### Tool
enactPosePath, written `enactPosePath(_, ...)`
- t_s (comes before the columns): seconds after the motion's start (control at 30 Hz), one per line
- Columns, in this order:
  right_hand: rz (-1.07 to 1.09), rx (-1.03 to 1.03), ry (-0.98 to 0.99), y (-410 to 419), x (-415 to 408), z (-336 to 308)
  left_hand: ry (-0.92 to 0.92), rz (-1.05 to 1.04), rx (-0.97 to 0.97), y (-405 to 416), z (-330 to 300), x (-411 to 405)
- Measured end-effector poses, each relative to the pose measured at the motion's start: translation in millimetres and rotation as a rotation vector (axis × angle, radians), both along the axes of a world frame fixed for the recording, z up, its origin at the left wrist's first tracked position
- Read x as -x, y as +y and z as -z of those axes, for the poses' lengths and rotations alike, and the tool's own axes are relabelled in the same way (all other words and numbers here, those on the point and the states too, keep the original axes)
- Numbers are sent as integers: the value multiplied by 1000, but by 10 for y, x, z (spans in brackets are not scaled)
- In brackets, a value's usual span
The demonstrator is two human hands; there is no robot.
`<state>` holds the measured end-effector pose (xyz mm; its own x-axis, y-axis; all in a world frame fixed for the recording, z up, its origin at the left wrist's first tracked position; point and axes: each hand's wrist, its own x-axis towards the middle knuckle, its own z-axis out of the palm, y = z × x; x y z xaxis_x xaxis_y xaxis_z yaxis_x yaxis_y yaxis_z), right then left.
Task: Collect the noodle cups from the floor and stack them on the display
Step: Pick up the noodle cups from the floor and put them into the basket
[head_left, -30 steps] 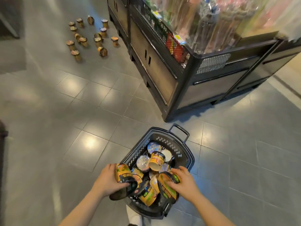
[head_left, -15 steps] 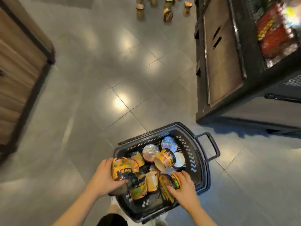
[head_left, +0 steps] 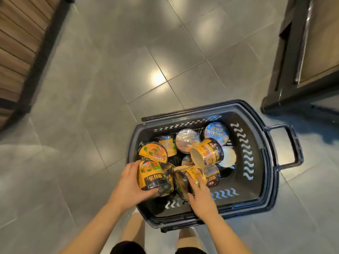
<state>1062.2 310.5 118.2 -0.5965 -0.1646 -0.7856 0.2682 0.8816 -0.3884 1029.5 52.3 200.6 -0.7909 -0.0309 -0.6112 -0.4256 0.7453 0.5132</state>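
Note:
A dark plastic basket [head_left: 264, 182] stands on the floor below me, holding several orange-and-black noodle cups. My left hand [head_left: 129, 184] grips one orange cup [head_left: 149, 176] lying on its side at the basket's left edge. My right hand [head_left: 200, 197] holds another cup [head_left: 183, 181], also tipped over, near the basket's middle. One cup [head_left: 207, 153] lies on its side on top of the pile. Others show foil lids [head_left: 187, 141] facing up.
The basket's pull handle [head_left: 291, 145] sticks out to the right. A dark display cabinet [head_left: 302, 57] rises at the right, its base close to the basket. A wood-slat fixture [head_left: 20, 43] fills the upper left. Grey tiled floor [head_left: 113, 74] lies between them.
The view has tilted down and swung; the floor cups at the back have left the frame. Both hands have sunk into the basket, each still holding its cup.

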Motion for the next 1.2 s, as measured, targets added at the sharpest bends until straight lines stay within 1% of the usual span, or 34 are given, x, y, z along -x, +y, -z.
enactPosePath(0.1, 37, 38, -27, 9, 89, -125, -11, 30, -1, 32, -11, 23)
enactPosePath(0.13, 80, 91, -27, 18, 137, -196, -21, 37, -3, 47, -43, 42)
enactPosePath(0.2, 196, 259, -50, 8, 278, -410, -39, 52, -11, 89, -129, 104)
enactPosePath(0.27, 350, 416, -143, -38, 457, -684, -29, 61, -25, 151, -219, 180)
enactPosePath(0.33, 481, 500, -235, -90, 613, -904, 4, 74, -57, 242, -316, 268)
enactPosePath(0.37, 511, 517, -246, -101, 676, -967, 23, 87, -76, 294, -366, 314)
enactPosePath(0.47, 533, 551, -195, -95, 845, -1128, 77, 155, -121, 431, -482, 450)
enactPosePath(0.57, 507, 583, -137, -38, 986, -1269, 113, 219, -144, 484, -525, 559)
enactPosePath(0.67, 481, 609, -201, -12, 1050, -1305, 133, 260, -168, 520, -557, 613)
enactPosePath(0.77, 448, 545, -219, -5, 1058, -1214, 182, 287, -223, 591, -566, 649)
enactPosePath(0.87, 448, 499, -210, -58, 1086, -1113, 139, 330, -247, 559, -530, 664)
enactPosePath(0.9, 444, 478, -182, -73, 1099, -1077, 113, 339, -235, 497, -482, 652)
enactPosePath(0.97, 397, 379, -69, -100, 1144, -949, 85, 347, -130, 294, -321, 605)
enactPosePath(1.03, 348, 264, 65, -146, 1191, -774, 47, 267, 9, 25, -90, 527)
enactPosePath(1.1, 314, 184, 152, -237, 1214, -554, -15, 172, 103, -205, 129, 422)
enactPosePath(1.13, 292, 155, 179, -299, 1202, -419, -49, 142, 116, -281, 220, 361)
enactPosePath(1.2, 194, 72, 213, -420, 1133, -172, -110, 81, 63, -351, 377, 244)
